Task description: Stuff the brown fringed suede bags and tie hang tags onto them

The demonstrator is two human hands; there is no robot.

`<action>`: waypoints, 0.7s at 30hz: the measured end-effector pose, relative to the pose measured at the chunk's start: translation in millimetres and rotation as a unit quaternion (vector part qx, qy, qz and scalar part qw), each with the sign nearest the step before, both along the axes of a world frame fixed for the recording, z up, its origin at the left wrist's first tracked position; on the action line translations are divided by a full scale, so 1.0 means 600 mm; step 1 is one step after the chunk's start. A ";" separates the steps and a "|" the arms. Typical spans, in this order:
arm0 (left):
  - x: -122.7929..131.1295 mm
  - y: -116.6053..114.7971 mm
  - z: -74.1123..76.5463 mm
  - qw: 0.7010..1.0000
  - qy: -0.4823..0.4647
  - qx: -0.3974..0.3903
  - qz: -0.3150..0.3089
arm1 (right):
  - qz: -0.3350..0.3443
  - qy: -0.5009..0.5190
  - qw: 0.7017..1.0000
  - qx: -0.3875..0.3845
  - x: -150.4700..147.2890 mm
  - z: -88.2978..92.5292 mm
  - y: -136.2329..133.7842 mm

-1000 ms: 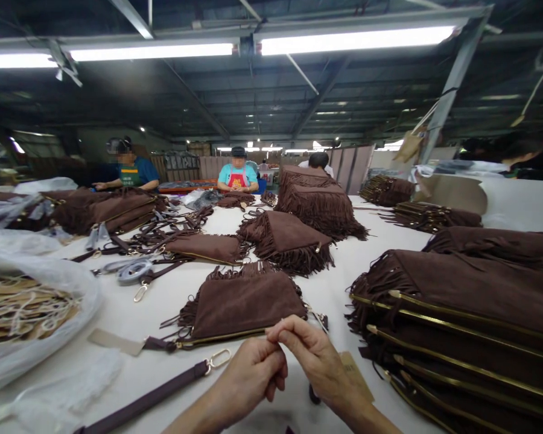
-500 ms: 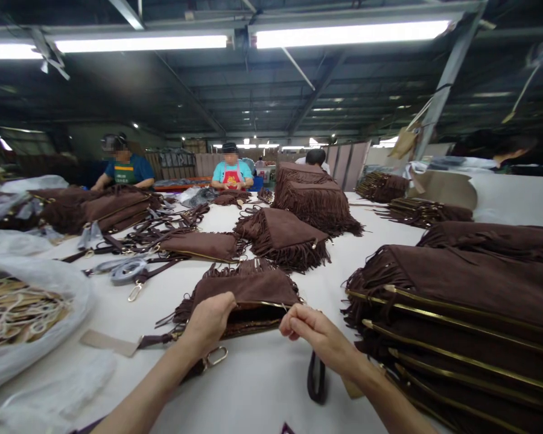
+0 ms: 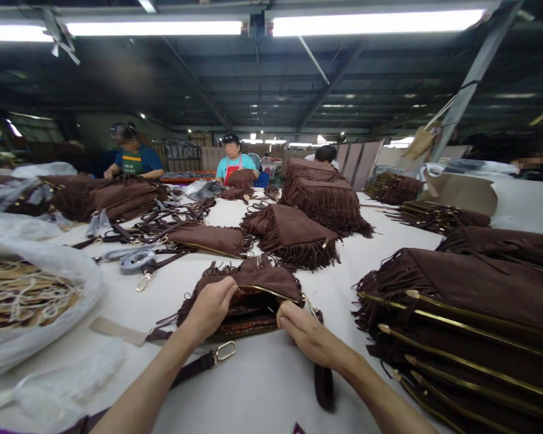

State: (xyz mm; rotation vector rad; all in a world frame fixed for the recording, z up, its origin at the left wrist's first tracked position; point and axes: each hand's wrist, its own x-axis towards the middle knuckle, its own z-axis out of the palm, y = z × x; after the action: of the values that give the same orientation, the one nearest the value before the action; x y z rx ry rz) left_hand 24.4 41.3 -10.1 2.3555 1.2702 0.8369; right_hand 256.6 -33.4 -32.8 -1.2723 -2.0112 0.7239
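Note:
In front of me on the white table lies a dark brown fringed bag [image 3: 269, 279], its gold zipper open and a patterned lining showing inside. My left hand [image 3: 212, 306] is closed on the left part of the opening's upper edge. At the right end of the opening, my right hand [image 3: 302, 328] has its fingers curled round the edge, with the fingertips partly hidden in the mouth. A brown strap with a gold clip [image 3: 225, 351] lies below the bag. Beneath my right wrist hangs a dark strap loop [image 3: 324, 389].
Stacked brown bags with gold zippers [image 3: 461, 313] rise at the right. More fringed bags [image 3: 294, 232] lie farther back. At the left are a clear plastic sack [image 3: 88, 265] of corded tags and a grey tape roll [image 3: 136, 260]. Co-workers [image 3: 138, 158] are across the table.
The bag's mouth gapes wider and shows more lining. My right hand has gone from pinching near the zipper's right end to gripping the opening's edge. The view has shifted slightly.

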 end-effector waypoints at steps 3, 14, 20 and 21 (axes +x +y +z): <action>0.006 -0.023 0.017 0.995 -0.006 0.099 -0.011 | 0.022 0.045 0.998 -0.031 0.003 0.022 0.027; 0.127 0.005 -0.028 0.985 0.103 -0.047 -0.133 | -0.010 0.232 0.954 -0.188 0.029 0.030 0.047; 0.155 0.041 -0.062 0.991 0.019 -0.033 -0.131 | -0.040 0.274 0.944 -0.180 0.055 0.014 0.065; 0.158 0.044 -0.067 0.991 0.005 -0.024 -0.133 | -0.042 0.285 0.940 -0.183 0.058 0.012 0.067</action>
State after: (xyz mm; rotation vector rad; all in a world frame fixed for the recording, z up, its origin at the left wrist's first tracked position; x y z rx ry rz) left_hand 119.3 67.5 -50.2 2.4223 0.9390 0.7038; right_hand 291.7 7.1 -25.6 -1.1609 -1.3830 1.2995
